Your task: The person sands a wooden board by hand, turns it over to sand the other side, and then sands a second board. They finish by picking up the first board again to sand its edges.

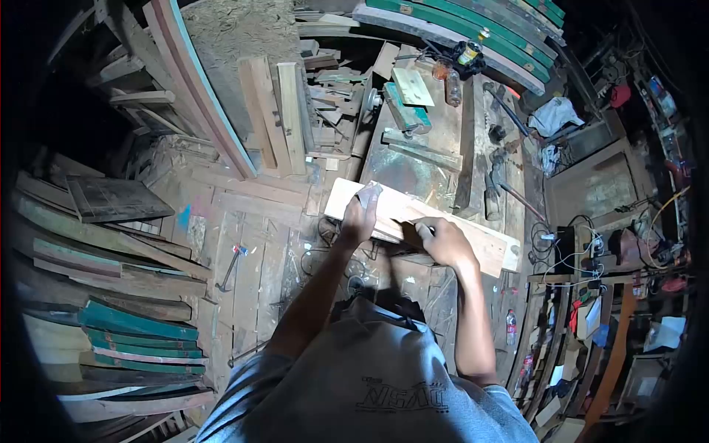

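A long pale wooden board lies across the front of the workbench, before my body. My left hand is closed near the board's left end, on a small grey piece that looks like a folded sheet; its exact kind cannot be made out. Farther right, my right hand rests at the board's near edge with its fingers curled. Something dark and small shows by its thumb, too shadowed to name. A dark shadow falls on the board between both hands.
Beyond the board, the workbench bears wood offcuts, a green-edged block and a bottle. A hammer lies on the plank floor to the left. Stacked timber lines the left side; cables hang at right.
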A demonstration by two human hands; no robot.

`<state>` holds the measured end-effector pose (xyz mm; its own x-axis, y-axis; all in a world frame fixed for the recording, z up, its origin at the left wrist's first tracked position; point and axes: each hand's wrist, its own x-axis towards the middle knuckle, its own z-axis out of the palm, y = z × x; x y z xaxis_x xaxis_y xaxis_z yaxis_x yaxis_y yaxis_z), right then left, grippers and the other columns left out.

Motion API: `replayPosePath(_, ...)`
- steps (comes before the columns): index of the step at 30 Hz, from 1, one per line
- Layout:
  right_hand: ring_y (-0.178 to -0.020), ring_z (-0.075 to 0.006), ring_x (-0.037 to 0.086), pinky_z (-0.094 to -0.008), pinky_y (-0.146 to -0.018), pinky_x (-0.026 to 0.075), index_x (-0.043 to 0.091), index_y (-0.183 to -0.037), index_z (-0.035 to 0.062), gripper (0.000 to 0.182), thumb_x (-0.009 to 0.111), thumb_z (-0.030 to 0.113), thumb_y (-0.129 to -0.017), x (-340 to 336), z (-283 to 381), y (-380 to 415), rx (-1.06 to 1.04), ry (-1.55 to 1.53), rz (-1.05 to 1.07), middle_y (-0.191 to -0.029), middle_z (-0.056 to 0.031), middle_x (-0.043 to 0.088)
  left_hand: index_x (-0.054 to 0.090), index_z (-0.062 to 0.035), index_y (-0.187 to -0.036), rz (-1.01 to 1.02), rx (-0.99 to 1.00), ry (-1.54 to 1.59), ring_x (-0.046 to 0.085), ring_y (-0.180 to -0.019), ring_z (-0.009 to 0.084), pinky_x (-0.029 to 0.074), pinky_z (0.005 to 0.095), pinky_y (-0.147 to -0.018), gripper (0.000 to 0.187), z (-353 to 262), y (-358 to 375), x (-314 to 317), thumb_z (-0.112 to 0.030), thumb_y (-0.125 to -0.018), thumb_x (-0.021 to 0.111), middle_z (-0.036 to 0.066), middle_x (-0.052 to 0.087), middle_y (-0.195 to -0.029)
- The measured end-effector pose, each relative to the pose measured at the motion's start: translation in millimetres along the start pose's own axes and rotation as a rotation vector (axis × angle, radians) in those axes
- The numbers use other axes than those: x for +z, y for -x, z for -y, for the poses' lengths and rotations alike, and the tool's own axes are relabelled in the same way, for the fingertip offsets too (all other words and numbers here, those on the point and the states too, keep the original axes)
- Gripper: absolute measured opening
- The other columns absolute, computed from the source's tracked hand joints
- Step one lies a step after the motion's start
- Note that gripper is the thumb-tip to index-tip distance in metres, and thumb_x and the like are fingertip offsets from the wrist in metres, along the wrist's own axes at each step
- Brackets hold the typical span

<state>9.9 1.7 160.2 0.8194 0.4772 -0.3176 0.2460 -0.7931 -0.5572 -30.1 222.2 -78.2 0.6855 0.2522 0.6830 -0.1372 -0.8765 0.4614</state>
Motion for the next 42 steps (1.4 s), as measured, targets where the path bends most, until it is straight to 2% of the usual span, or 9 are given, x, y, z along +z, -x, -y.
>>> replayPosePath(4, -0.115, -0.0493, 0.073, -0.0528, -0.104, 0.057, 0.085, -0.115, 0.0150, 0.034, 0.060, 0.035, -0.103, 43.8, -22.6, -40.7, 0.016, 0.120, 0.181, -0.119, -0.0279, 0.078, 0.067, 0.0063, -0.141, 0.114, -0.087, 0.151, 0.072, -0.107, 0.0483, 0.058, 0.0546, -0.098, 0.033, 9.4, 1.0, 6.3, -0.007, -0.112, 0.060, 0.031, 0.072, -0.124)
replayPosePath(9, -0.120, -0.0494, 0.071, -0.0544, -0.105, 0.055, 0.078, -0.129, 0.0082, 0.039, 0.061, 0.038, -0.110, 46.3, -35.5, -30.9, -0.016, 0.086, 0.121, -0.124, -0.0306, 0.076, 0.063, 0.0030, -0.144, 0.010, 0.247, -0.022, 0.071, -0.114, 0.0510, 0.058, 0.0557, -0.101, 0.034, 9.1, -9.7, -8.7, -0.004, -0.111, 0.062, 0.034, 0.071, -0.128)
replayPosePath(13, -0.118, -0.0487, 0.072, -0.0579, -0.101, 0.056, 0.071, -0.134, 0.0083, 0.035, 0.064, 0.027, -0.104, 47.1, -23.7, -26.6, 0.051, 0.275, 0.098, -0.121, -0.0280, 0.077, 0.064, 0.0063, -0.139, 0.019, -0.128, 0.424, 0.069, -0.123, 0.0503, 0.058, 0.0549, -0.104, 0.029, 3.4, -8.9, -1.1, -0.005, -0.113, 0.059, 0.034, 0.069, -0.134)
replayPosePath(14, -0.109, -0.0484, 0.076, -0.0590, -0.093, 0.058, 0.071, -0.119, 0.0057, 0.025, 0.063, 0.015, -0.097, 55.8, -40.5, -31.7, -0.114, 0.369, 0.012, -0.110, -0.0278, 0.079, 0.066, 0.0081, -0.136, 0.040, 0.146, 0.064, 0.070, -0.124, 0.0476, 0.057, 0.0510, -0.108, 0.030, 9.8, -7.0, -6.4, -0.010, -0.113, 0.061, 0.032, 0.071, -0.134)
replayPosePath(17, -0.108, -0.0473, 0.076, -0.0583, -0.093, 0.059, 0.071, -0.114, 0.0039, 0.023, 0.065, 0.011, -0.093, 61.7, -45.1, -33.4, -0.136, 0.383, -0.053, -0.107, -0.0273, 0.079, 0.067, 0.0094, -0.136, 0.097, -0.307, 0.480, 0.071, -0.127, 0.0441, 0.056, 0.0484, -0.110, 0.032, -8.6, -20.0, -15.9, -0.013, -0.113, 0.062, 0.030, 0.073, -0.133)
replayPosePath(22, -0.112, -0.0479, 0.074, -0.0497, -0.098, 0.056, 0.069, -0.131, 0.0009, 0.038, 0.053, 0.032, -0.116, 75.4, -88.7, -47.4, 0.066, -0.186, 0.132, -0.113, -0.0280, 0.078, 0.070, 0.0092, -0.133, 0.081, -0.385, 0.498, 0.070, -0.131, 0.0425, 0.053, 0.0467, -0.114, 0.030, -9.4, -19.2, -9.9, -0.011, -0.113, 0.061, 0.030, 0.073, -0.135)
replayPosePath(26, -0.118, -0.0457, 0.072, -0.0491, -0.100, 0.056, 0.070, -0.135, 0.0064, 0.033, 0.057, 0.030, -0.115, 75.4, -87.7, -17.3, -0.118, -0.304, -0.009, -0.123, -0.0265, 0.077, 0.071, 0.0073, -0.134, 0.114, -0.295, 0.495, 0.069, -0.132, 0.0406, 0.053, 0.0462, -0.115, 0.031, -1.8, -19.8, -9.7, -0.013, -0.112, 0.064, 0.028, 0.073, -0.136)
replayPosePath(33, -0.106, -0.0467, 0.075, -0.0555, -0.090, 0.059, 0.073, -0.138, 0.0174, 0.033, 0.062, 0.023, -0.108, 63.8, -44.0, 0.9, -0.204, 0.201, -0.088, -0.115, -0.0261, 0.077, 0.074, 0.0047, -0.133, 0.080, -0.325, 0.445, 0.069, -0.132, 0.0382, 0.052, 0.0447, -0.116, 0.029, -7.3, -18.2, -6.5, -0.013, -0.111, 0.065, 0.026, 0.073, -0.138)
replayPosePath(42, -0.102, -0.0466, 0.077, -0.0566, -0.088, 0.061, 0.078, -0.138, 0.0147, 0.043, 0.061, 0.012, -0.100, 70.1, -42.6, -9.2, -0.295, 0.302, -0.068, -0.119, -0.0276, 0.074, 0.071, 0.0073, -0.133, 0.169, -0.409, 0.453, 0.062, -0.136, 0.0462, 0.047, 0.0506, -0.120, 0.040, -14.9, -24.1, -14.0, -0.026, -0.112, 0.064, 0.031, 0.069, -0.137)
